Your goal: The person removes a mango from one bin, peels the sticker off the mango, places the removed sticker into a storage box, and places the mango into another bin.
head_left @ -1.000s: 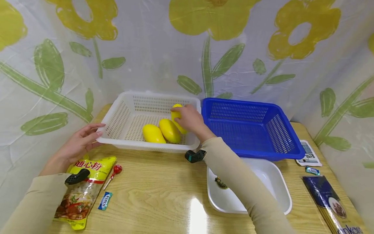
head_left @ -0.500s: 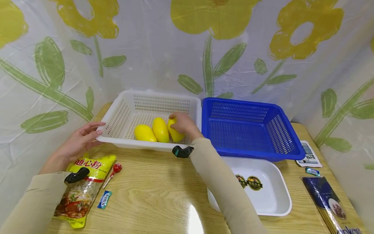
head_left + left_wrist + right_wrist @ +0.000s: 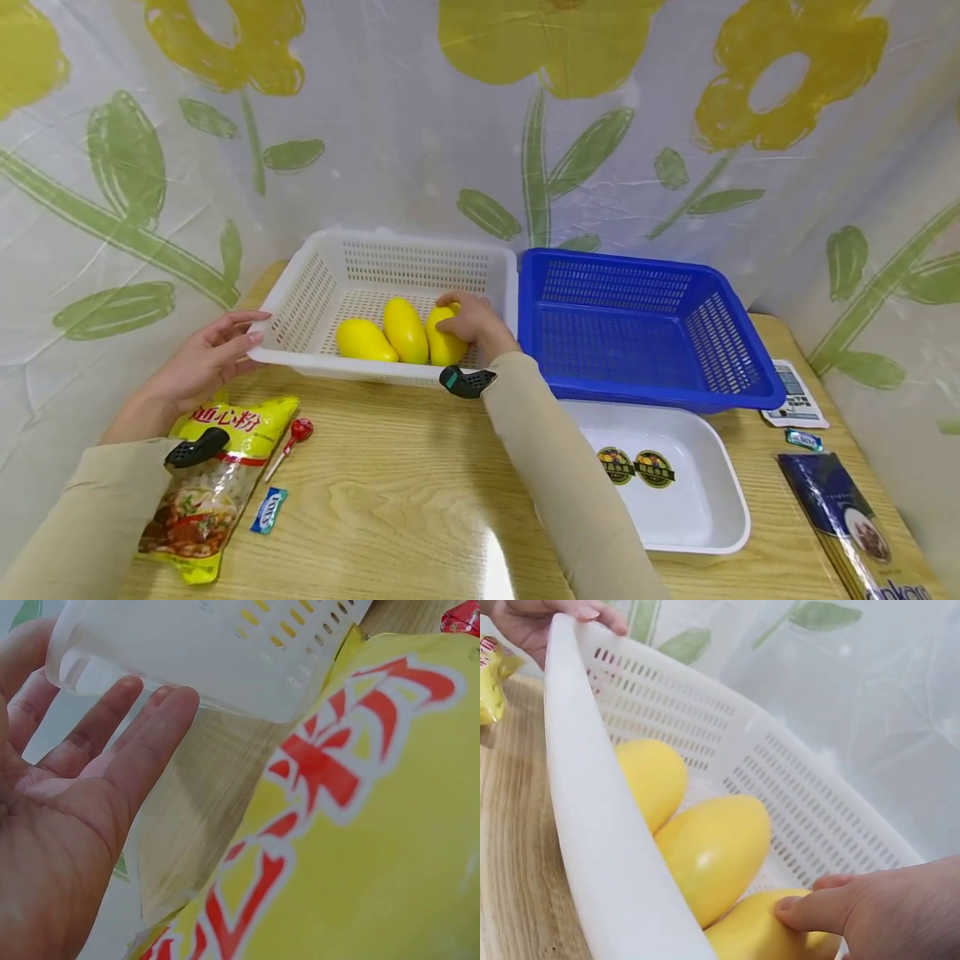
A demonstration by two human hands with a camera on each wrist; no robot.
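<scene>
Three yellow mangoes lie side by side in the white perforated basket (image 3: 300, 362): a left mango (image 3: 365, 340), a middle mango (image 3: 406, 331) and a right mango (image 3: 446, 343). My right hand (image 3: 474, 321) reaches over the basket's front rim and grips the right mango, thumb on its near side in the right wrist view; its other fingers are mostly hidden there. At the basket's left front corner, my left hand (image 3: 213, 354) holds the rim between thumb and fingers. In the left wrist view, several fingertips (image 3: 180, 701) show under the rim.
A blue basket (image 3: 652, 404) adjoins the white one on the right, with a white tray (image 3: 708, 525) before it. A yellow pasta bag (image 3: 217, 467), lollipop (image 3: 300, 430) and candy packet (image 3: 268, 511) lie front left. Dark noodle pack (image 3: 836, 517) and small packet (image 3: 803, 439) lie right.
My right hand has moved left and toward me with the right mango, laying it beside the others. The other two mangoes have shifted left. My left hand stays on the rim.
</scene>
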